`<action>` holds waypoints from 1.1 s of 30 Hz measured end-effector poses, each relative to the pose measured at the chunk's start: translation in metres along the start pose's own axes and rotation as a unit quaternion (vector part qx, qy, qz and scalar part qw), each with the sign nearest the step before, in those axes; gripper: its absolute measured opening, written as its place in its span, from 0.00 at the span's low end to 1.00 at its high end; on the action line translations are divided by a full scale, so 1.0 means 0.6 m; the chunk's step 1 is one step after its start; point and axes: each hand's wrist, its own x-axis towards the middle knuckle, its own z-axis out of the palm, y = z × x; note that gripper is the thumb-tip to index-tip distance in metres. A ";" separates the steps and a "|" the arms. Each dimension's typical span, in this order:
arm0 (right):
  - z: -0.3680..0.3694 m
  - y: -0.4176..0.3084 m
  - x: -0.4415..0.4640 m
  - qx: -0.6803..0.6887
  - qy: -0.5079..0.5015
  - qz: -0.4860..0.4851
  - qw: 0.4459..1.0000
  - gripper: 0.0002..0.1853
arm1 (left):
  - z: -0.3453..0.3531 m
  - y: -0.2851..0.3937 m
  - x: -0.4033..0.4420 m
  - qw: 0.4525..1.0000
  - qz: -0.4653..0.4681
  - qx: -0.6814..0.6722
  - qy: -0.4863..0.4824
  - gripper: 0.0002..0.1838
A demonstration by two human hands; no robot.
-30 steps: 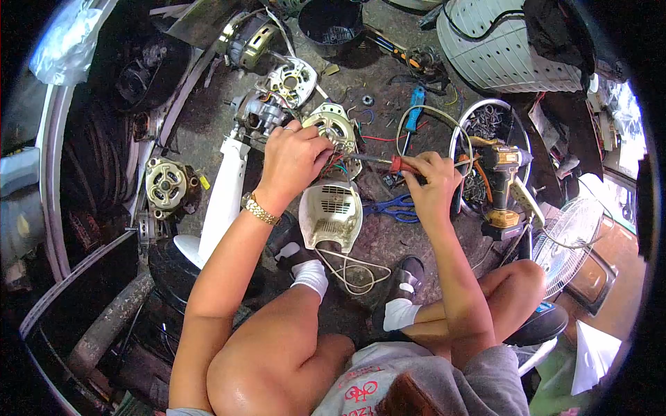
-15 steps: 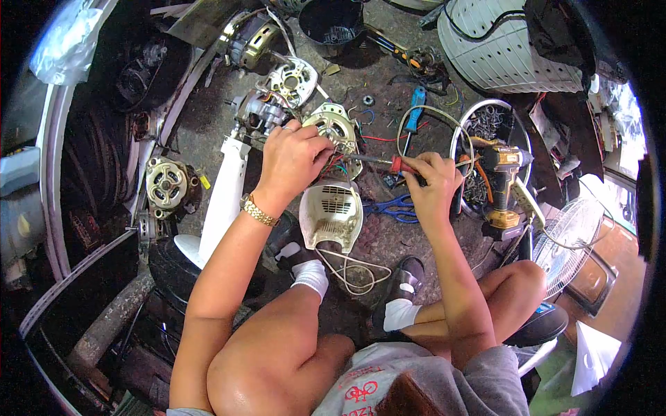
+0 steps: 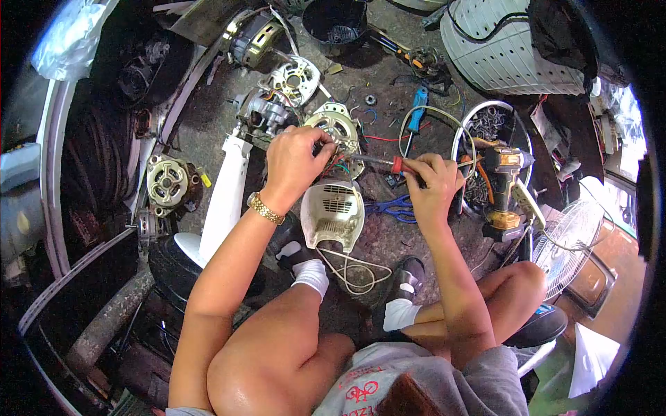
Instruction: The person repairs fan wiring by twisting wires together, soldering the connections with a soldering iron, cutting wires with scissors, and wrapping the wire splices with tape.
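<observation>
My right hand (image 3: 436, 179) is wrapped round a red-handled screwdriver (image 3: 397, 164), its metal shaft pointing left. The shaft's tip ends among coloured wires (image 3: 343, 165) by a round metal motor cover (image 3: 336, 125). At the tip's left, my left hand (image 3: 295, 163) is closed in a pinch over the opened fan; whatever its fingers hold is hidden. A grey motor (image 3: 266, 113) lies just beyond that hand, joined to a long white fan neck (image 3: 225, 187). Below the wires rests a white vented housing (image 3: 333, 215) with a pale cord.
A blue screwdriver (image 3: 417, 114) and blue-handled pliers or scissors (image 3: 395, 208) lie on the floor. To the right, a yellow-black drill (image 3: 505, 184) stands at a bowl of screws (image 3: 489, 119). A second motor cover (image 3: 168, 182) is at left, a black bucket (image 3: 334, 24) at the back.
The left fingers and wrist have shifted very slightly. The right hand and screwdriver stay nearly in place; the whole view has moved a little.
</observation>
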 end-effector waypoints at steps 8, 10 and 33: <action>-0.001 -0.003 -0.002 -0.009 0.004 -0.007 1.000 0.14 | 0.013 -0.006 -0.006 1.000 -0.010 0.001 0.008 0.07; 0.002 -0.001 -0.002 -0.011 0.019 -0.016 1.000 0.11 | 0.013 -0.005 -0.006 1.000 -0.018 0.002 0.003 0.07; 0.007 -0.004 -0.009 -0.033 0.036 -0.030 0.998 0.10 | 0.022 -0.009 -0.007 0.998 -0.062 0.000 0.001 0.07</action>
